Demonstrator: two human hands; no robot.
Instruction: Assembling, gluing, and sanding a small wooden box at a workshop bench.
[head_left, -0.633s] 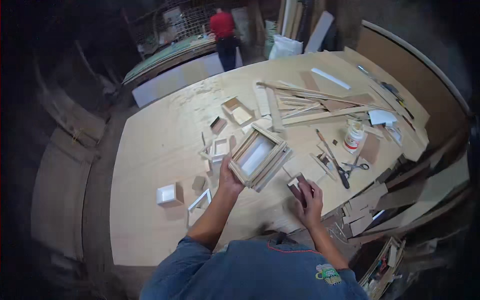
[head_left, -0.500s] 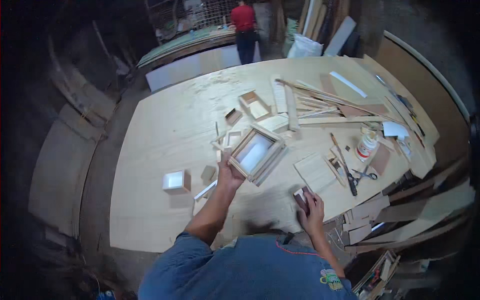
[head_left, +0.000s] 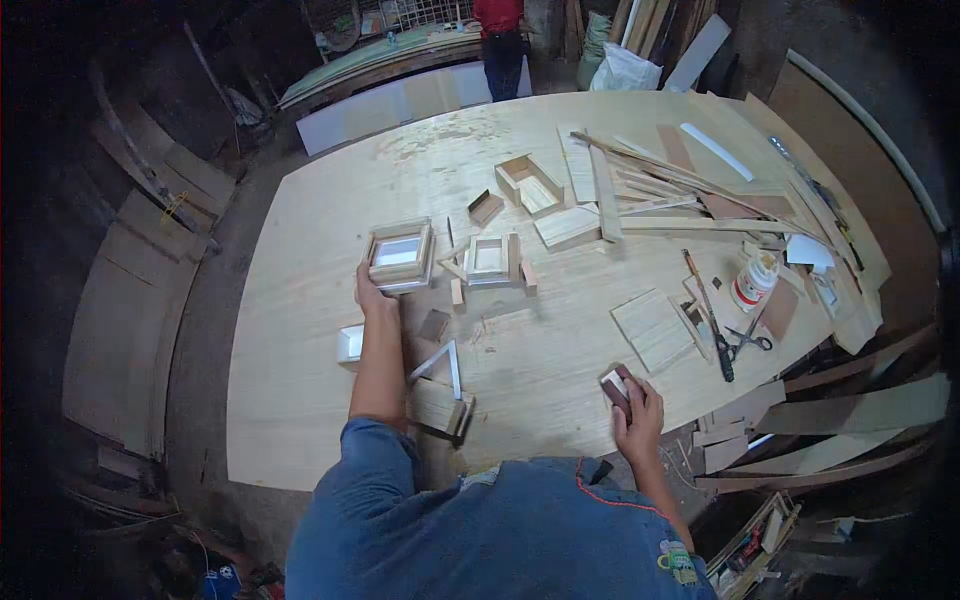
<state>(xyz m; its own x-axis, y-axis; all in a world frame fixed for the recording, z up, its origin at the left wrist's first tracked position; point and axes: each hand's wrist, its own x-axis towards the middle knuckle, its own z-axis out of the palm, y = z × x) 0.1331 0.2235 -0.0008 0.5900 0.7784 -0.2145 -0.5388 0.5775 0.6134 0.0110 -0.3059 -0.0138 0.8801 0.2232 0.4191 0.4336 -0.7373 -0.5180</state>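
Two hands rest on the plywood bench (head_left: pixel 320 400); the left hand (head_left: pixel 372 298) has its grip clamped on a square wooden frame (head_left: pixel 400 255), left of the glue bottle (head_left: pixel 753 281); the right hand (head_left: pixel 637 405) closes around a small sanding block (head_left: pixel 615 384), below and left of that bottle.

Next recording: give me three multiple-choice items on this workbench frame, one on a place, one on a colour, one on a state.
1. Where is the square wooden frame that the left hand grips?
A. far from the scissors
B. beside the scissors
C. on the floor

2. What colour is the lid of the white glue bottle?
A. blue
B. red
C. green

3. What is the right hand doing?
A. resting open
B. pointing
C. holding a small block

Answers: 1 A, the frame lies across the table from them; 2 B, the cap is red; 3 C, fingers wrap the block.
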